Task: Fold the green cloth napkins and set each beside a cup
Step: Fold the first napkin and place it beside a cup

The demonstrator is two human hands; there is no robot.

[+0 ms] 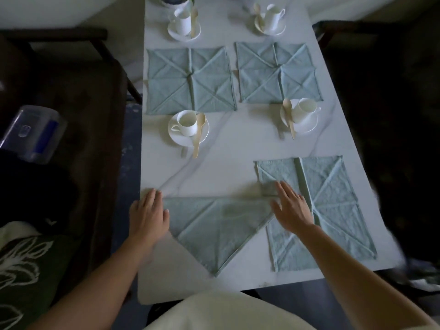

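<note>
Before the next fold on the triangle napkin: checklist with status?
1. Triangle napkin lies flat, top edge straight: ok.
2. Left hand flat at its left corner: ok.
3. Right hand flat on its right corner, fingers straight: ok.
4. Triangle apart from the near right napkin: not ok, the corner meets it under the right hand.
5. Nearest cup and spoon apart from the cloth: ok.
6. Under layer's edges matched: cannot tell.

Four green napkins (190, 79) (one folded triangular), four cups (188, 125), four saucers (183, 141), four spoons (202, 119).
</note>
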